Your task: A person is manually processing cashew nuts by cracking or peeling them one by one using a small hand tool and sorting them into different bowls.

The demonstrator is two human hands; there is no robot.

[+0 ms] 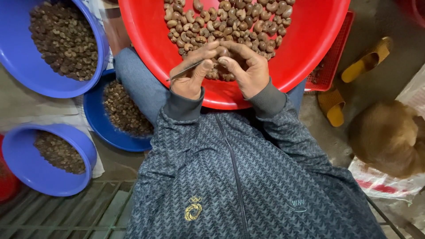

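Head view: both hands meet over the near rim of a red basin (pixel 146 31) resting on the person's lap.

Left hand (pixel 191 77): fingers closed on a thin metal pick (pixel 186 71). The pick runs slantwise, its point toward the right hand's fingertips and its other end sticking out to the left past the hand.

Right hand (pixel 248 68): thumb and fingertips pinched on a single nut (pixel 222 52), which sits between the two hands and just above the basin floor. The pick point lies at or just beside this nut; actual contact cannot be confirmed.

Basin contents: a pile of pale brown cashews (pixel 230 22) covers the far part of the floor and reaches down to the fingers. The near rim and the side walls are bare.

Surroundings, left side: three blue bowls. The large bowl (pixel 17 57) at top left, the middle bowl (pixel 95 119) beside the knee and the small bowl (pixel 22 168) lower left each hold darker brown pieces.

Surroundings, right side: a red crate (pixel 332 71) lies partly under the basin. Two yellow sandals (pixel 332 106) lie on the floor near it. A tan furry animal (pixel 389 137) lies on a white sack (pixel 380 183) at the right edge.
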